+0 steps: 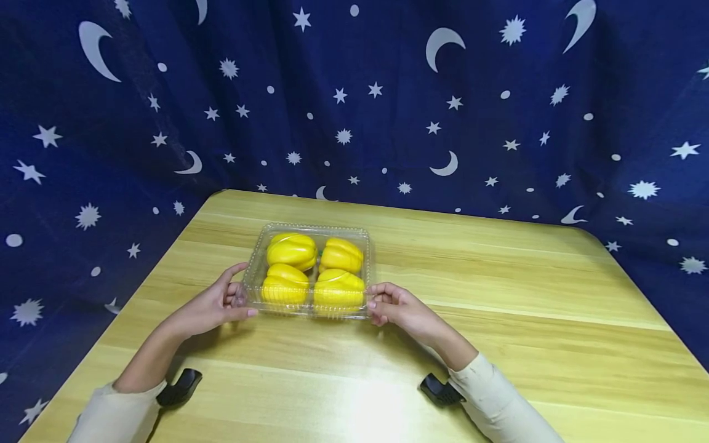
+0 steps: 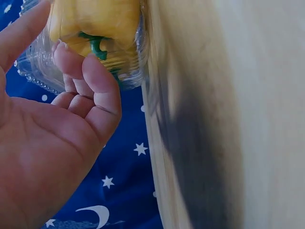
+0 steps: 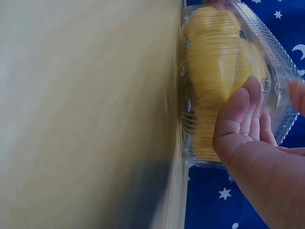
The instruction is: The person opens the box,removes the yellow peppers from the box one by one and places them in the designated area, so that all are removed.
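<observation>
Plastic box (image 1: 318, 230), clear and beaded along its rim, sits between your two hands, over the table (image 1: 498, 283) and left of its middle in the head view. Whether its base touches the wood or is raised slightly, you cannot tell from these views. Inside are four yellow peppers (image 1: 339, 290), laid out two by two, those at the back partly behind the front pair. A green stem (image 2: 99, 47) shows through the ribbed wall in your left wrist view.

Your left hand (image 1: 213, 307) holds the box at its left end: the thumb reaches toward the near left corner, the forefinger stretches along the side, and the other fingers bend in against the plastic. Your right hand (image 1: 400, 311) grips the opposite end at the near right corner, thumb and fingers close together on the edge. So your grip is narrow on the right and more spread on the left, both hands on the same box.

Pale sleeves (image 1: 503, 400) cover your forearms, and a black device (image 1: 180, 387) juts inward from each of your wrists. Beyond the table hangs a dark blue curtain (image 1: 388, 55) printed with white moons, stars and dots.
</observation>
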`<state>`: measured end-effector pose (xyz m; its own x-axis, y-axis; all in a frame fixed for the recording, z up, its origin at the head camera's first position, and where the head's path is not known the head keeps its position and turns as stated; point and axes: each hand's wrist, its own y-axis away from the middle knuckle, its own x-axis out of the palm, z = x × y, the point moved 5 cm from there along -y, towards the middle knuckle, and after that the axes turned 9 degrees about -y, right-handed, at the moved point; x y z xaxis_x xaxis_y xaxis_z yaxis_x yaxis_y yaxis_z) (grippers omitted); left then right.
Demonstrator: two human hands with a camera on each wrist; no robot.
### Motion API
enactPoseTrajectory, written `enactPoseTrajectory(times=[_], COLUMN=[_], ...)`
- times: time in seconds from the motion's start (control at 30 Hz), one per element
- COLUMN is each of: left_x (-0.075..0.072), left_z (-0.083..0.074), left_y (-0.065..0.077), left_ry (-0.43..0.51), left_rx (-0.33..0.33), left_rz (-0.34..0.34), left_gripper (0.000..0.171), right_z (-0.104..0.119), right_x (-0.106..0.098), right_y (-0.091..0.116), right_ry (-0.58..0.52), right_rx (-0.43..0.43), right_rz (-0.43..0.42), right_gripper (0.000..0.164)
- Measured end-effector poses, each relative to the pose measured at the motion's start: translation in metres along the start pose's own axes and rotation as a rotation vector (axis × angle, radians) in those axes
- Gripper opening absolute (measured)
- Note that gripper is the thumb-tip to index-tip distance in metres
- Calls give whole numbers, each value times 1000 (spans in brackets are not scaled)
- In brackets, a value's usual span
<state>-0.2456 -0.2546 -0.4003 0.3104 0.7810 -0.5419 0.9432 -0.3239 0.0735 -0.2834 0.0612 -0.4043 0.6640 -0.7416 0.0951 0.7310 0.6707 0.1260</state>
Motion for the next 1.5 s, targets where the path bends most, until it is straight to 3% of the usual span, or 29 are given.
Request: enactPoseTrajectory(times=[0.2, 0.43, 0.77, 0.97, 1.27, 1.5], left_x=[1, -2, -5, -6, -10, -10], left_z=[0, 3, 1, -1, 3, 3], left_y=[1, 3, 4, 7, 7, 8], left_ry=[16, 19, -14, -16, -21, -35], left_rx=[-16, -29, -32, -44, -103, -101], left_rz=[8, -42, -36, -19, -58, -65], left_gripper=[87, 68, 51, 45, 31, 24], right_z=[0, 1, 3, 3, 3, 3], right_x=[1, 2, 2, 1, 0, -1], right_y=[0, 0, 0, 0, 0, -1], right_ry=[-7, -2, 25, 22, 32, 68], right_rx=[0, 5, -4, -5, -6, -14], right_rz=[5, -10, -38, -41, -54, -75], right_gripper=[43, 41, 38, 38, 37, 37])
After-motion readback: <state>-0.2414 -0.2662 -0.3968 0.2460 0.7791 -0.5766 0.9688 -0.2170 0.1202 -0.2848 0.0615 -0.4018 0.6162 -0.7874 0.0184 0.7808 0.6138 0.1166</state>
